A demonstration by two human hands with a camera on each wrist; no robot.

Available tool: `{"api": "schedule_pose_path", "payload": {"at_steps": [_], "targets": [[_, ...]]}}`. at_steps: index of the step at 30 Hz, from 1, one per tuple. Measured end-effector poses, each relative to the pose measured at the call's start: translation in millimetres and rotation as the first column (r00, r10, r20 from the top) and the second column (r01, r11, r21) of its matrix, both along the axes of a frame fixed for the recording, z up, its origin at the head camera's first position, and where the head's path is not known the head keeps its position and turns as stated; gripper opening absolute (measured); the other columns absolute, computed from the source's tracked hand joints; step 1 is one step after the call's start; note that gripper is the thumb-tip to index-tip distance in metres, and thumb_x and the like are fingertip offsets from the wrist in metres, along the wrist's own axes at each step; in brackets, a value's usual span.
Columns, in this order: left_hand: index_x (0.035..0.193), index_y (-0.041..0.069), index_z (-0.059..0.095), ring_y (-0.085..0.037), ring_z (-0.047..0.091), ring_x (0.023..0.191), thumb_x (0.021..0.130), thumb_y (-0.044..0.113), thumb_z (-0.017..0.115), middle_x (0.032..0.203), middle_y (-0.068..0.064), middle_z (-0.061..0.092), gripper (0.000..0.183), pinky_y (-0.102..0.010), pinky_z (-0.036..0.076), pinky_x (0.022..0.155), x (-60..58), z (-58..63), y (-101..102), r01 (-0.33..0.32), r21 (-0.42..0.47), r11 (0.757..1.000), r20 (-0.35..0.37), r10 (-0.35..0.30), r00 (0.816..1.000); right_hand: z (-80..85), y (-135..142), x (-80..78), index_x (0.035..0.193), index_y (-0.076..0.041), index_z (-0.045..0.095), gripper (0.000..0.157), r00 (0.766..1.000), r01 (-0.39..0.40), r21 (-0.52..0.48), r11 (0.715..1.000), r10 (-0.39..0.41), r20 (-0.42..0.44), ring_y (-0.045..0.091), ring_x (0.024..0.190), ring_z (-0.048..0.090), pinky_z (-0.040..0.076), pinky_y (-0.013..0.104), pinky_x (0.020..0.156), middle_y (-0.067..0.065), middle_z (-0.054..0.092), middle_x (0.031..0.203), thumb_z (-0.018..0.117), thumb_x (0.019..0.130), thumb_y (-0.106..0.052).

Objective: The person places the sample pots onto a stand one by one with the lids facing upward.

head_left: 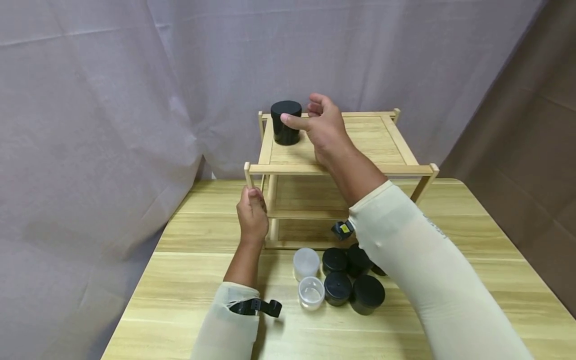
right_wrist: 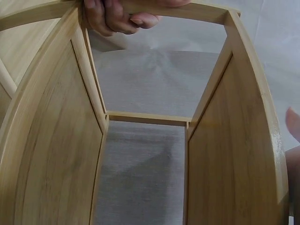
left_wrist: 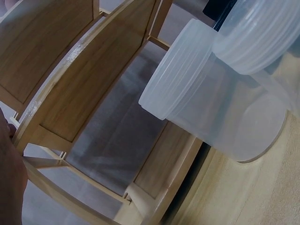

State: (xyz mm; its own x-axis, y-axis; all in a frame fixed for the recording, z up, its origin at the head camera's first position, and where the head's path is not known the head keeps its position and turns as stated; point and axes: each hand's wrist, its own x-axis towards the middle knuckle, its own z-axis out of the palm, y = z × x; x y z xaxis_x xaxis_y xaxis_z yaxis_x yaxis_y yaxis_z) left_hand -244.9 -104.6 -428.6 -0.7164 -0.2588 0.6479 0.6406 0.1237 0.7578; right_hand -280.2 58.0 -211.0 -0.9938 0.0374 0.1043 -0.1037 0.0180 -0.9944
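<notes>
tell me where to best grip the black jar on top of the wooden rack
Likely the round side wall of the black jar, from the right: it stands upright near the left edge of the wooden rack, and the right hand is on its right.

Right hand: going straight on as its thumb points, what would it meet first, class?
Most likely the black jar on the rack's top; the thumb overlaps it in view, though touching is unclear.

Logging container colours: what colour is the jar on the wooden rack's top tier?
The jar is black, seen best in the head view.
</notes>
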Motion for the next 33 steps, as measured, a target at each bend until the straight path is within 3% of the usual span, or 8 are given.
{"api": "schedule_pose_path", "payload": {"at_steps": [4, 11, 16, 24, 33], "targets": [[0.087, -0.009, 0.046, -0.002, 0.033, 0.051, 0.103, 0.078, 0.027, 0.061, 0.008, 0.038, 0.091, -0.016, 0.028, 0.045, 2.2, 0.5, -1.9, -0.004, 0.015, 1.0, 0.005, 0.004, 1.0, -0.9, 1.0, 3.8, 0.167, -0.016, 0.038, 0.089, 0.999, 0.005, 0.035, 0.999, -0.003, -0.049, 0.018, 0.16, 0.038, 0.039, 0.029, 0.13, 0.004, 0.04, 0.171, 0.089, 0.095, -0.023], [0.087, -0.008, 0.047, -0.002, 0.035, 0.052, 0.104, 0.077, 0.027, 0.062, 0.009, 0.039, 0.089, -0.017, 0.03, 0.046, 2.1, 1.8, -4.7, -0.017, 0.004, 1.0, 0.005, 0.017, 1.0, -4.5, 2.1, 11.3, 0.165, -0.013, 0.04, 0.086, 0.989, 0.064, 0.06, 0.996, -0.055, -0.137, 0.019, 0.157, 0.04, 0.042, 0.03, 0.127, 0.008, 0.042, 0.168, 0.088, 0.096, -0.027], [0.087, -0.007, 0.047, -0.003, 0.035, 0.051, 0.102, 0.079, 0.028, 0.062, 0.009, 0.039, 0.089, -0.017, 0.029, 0.045, 3.8, 1.3, -4.6, -0.016, 0.021, 1.0, 0.018, 0.016, 1.0, -7.1, 4.4, 18.6, 0.164, -0.011, 0.041, 0.083, 0.984, 0.074, 0.057, 0.996, -0.064, -0.167, 0.02, 0.155, 0.04, 0.036, 0.029, 0.13, 0.008, 0.043, 0.167, 0.086, 0.098, -0.031], [0.087, -0.008, 0.045, -0.003, 0.035, 0.051, 0.101, 0.081, 0.03, 0.062, 0.008, 0.04, 0.092, -0.016, 0.029, 0.045, 4.1, 3.0, -3.9, -0.008, 0.016, 1.0, 0.03, 0.007, 1.0, -4.0, 11.6, 30.6, 0.163, -0.009, 0.042, 0.074, 0.983, 0.063, -0.022, 0.998, -0.065, -0.171, 0.021, 0.156, 0.039, 0.035, 0.03, 0.132, 0.011, 0.04, 0.166, 0.081, 0.102, -0.027], [0.087, -0.007, 0.046, -0.002, 0.034, 0.051, 0.101, 0.081, 0.029, 0.061, 0.01, 0.039, 0.091, -0.016, 0.029, 0.045, 5.6, 3.1, -3.7, 0.01, 0.025, 1.0, 0.024, -0.011, 1.0, -3.9, 16.9, 44.4, 0.156, -0.005, 0.049, 0.062, 0.979, 0.059, -0.142, 0.988, -0.086, -0.187, 0.02, 0.142, 0.047, 0.046, 0.026, 0.119, 0.008, 0.049, 0.151, 0.079, 0.103, -0.018]]}}
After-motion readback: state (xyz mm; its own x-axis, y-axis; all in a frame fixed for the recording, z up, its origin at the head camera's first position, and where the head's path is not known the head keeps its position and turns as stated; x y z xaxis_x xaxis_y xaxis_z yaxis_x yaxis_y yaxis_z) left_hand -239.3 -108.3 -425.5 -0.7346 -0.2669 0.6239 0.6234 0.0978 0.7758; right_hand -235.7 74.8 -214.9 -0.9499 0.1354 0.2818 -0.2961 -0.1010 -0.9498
